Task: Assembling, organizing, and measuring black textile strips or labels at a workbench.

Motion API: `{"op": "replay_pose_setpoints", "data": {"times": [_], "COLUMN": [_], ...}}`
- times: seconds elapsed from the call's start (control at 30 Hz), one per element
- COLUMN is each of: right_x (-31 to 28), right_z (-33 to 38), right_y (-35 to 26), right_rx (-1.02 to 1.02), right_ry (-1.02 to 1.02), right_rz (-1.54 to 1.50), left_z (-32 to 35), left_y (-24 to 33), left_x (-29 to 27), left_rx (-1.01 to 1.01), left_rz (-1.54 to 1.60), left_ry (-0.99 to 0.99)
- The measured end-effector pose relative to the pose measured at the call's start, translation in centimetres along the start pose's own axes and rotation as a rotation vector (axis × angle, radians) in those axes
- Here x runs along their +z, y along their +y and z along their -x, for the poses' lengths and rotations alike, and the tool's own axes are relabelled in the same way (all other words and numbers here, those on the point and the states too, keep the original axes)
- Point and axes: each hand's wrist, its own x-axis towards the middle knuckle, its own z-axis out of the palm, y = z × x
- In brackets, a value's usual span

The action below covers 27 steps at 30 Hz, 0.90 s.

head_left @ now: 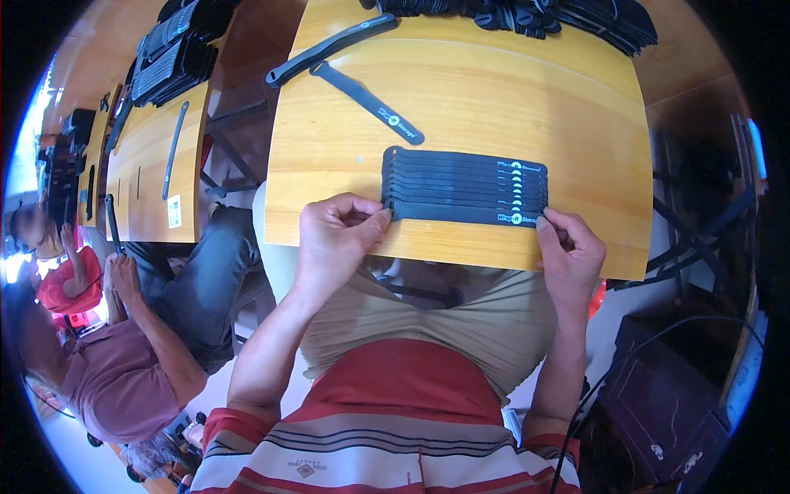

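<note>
Several black storage straps (453, 177) lie side by side in a neat overlapping row on the wooden table, white print lined up at their right ends. My left hand (339, 235) pinches the left end of the nearest strap (461, 212) between thumb and fingers. At its other end, my right hand (573, 253) pinches the same strap near the right corner. This strap lies straight along the near side of the row. Farther off, a single loose black strap (366, 100) lies slantwise, its left end close to a long folded black strap (333, 49).
Bundles of black straps (592, 20) sit along the far edge of my table (576, 107). To the left, a co-worker (136, 362) holds a black strap at another wooden table (185, 210) with stacked straps (177, 62). A dark cabinet (658, 395) stands at the lower right.
</note>
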Motion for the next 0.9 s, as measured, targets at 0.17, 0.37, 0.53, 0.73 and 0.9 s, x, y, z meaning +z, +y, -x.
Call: {"op": "replay_pose_setpoints", "data": {"times": [0.17, 0.37, 0.53, 0.73, 0.9], "right_x": [0.08, -0.03, -0.03, -0.14, 0.11], "right_z": [0.01, -0.05, 0.06, 0.18, 0.10], "right_y": [-0.18, -0.22, -0.09, 0.27, 0.63], "right_rx": [-0.010, -0.038, -0.007, -0.003, 0.003], "right_ry": [0.001, -0.002, 0.000, 0.010, 0.009], "right_rz": [-0.002, 0.024, 0.012, -0.024, -0.058], "left_z": [0.00, -0.08, 0.02, 0.05, 0.13], "left_y": [-0.04, -0.25, 0.01, 0.14, 0.54], "left_x": [-0.07, -0.03, 0.12, 0.31, 0.44], "left_rx": [0.016, 0.028, 0.020, -0.008, -0.010], "left_rz": [-0.035, -0.024, 0.002, 0.018, 0.009], "left_ry": [0.005, -0.007, -0.001, 0.016, 0.029]}}
